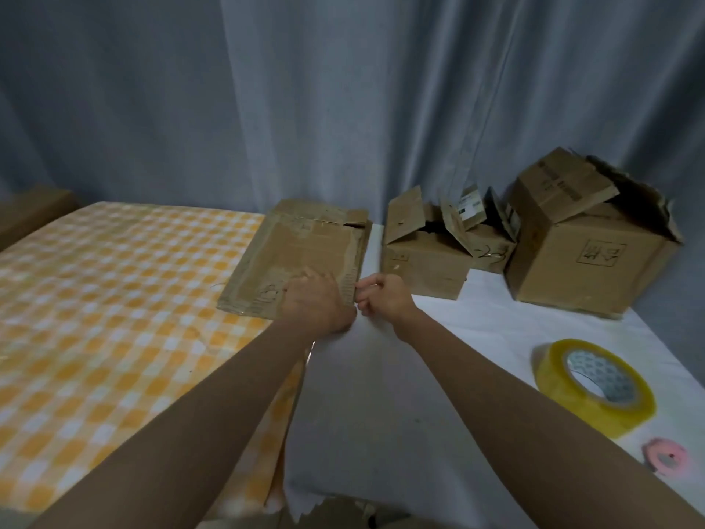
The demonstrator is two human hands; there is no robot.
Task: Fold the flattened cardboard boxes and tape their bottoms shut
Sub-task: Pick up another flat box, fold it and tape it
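A flattened cardboard box lies on the table at the seam between the orange checked cloth and the white cloth. My left hand rests palm down on its near right corner, fingers curled over the cardboard. My right hand pinches the box's near right edge between thumb and fingers. A roll of yellowish clear tape lies flat on the white cloth at the right, apart from both hands.
Three folded-up boxes stand at the back right: a small one, a smaller one behind it, and a large one with open flaps. A small pink roll lies near the right edge. Grey curtains hang behind. Another cardboard piece sits far left.
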